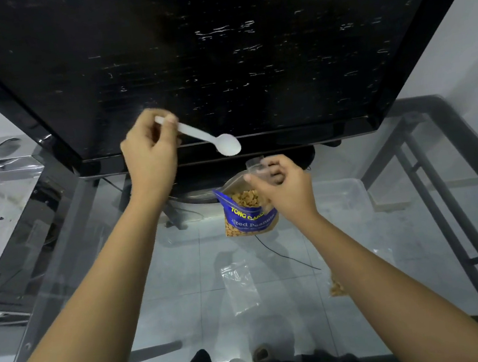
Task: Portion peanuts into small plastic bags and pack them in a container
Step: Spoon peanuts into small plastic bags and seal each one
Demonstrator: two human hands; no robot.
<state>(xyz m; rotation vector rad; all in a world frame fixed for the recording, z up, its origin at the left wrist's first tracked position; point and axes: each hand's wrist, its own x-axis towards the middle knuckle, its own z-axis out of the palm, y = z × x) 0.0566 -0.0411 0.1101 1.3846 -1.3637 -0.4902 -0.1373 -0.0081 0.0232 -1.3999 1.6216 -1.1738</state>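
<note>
My left hand (150, 149) holds a white plastic spoon (212, 137) by its handle, bowl pointing right and empty, above and left of the peanut bag. The blue open bag of salted peanuts (246, 212) stands on the glass table with nuts showing at its mouth. My right hand (284, 187) is at the bag's right side and pinches a small clear plastic bag (255, 164) over the opening. An empty clear small bag (241, 287) lies flat on the glass nearer me. A small bag with peanuts (336, 287) lies to the right, partly hidden by my right forearm.
A clear plastic container (349, 195) sits on the glass table (183, 276) right of the peanut bag. A large black panel (218, 58) fills the far side. Dark metal table frame bars (447, 192) run along the right. My dark clothing shows at the bottom edge.
</note>
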